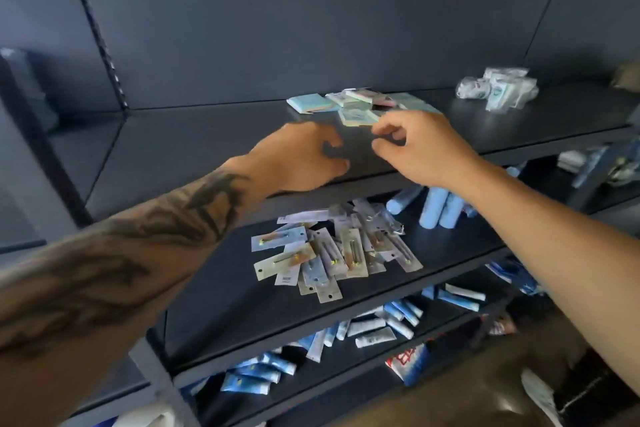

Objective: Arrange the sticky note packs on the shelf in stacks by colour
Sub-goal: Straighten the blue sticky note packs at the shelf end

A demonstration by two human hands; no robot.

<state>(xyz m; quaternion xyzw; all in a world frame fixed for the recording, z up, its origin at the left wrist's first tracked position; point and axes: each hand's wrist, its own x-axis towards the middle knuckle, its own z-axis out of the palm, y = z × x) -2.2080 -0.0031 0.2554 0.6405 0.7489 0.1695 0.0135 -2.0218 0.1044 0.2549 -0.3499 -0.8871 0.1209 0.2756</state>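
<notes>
Both hands, left hand [304, 156] and right hand [420, 149], reach with loosely curled, empty fingers toward the sticky note packs [360, 104] scattered mid-shelf [207, 149]; slippery, overlapping pastel packs risk sliding or colour mix-ups.

Dim, soft overall; motion blur throughout; wide-angle edges bowed.

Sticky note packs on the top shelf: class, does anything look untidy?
Yes. The pastel sticky note packs lie in a loose, overlapping jumble on the dark metal shelf, colours mixed, none stacked. One pale blue pack sits apart at the left.
</notes>
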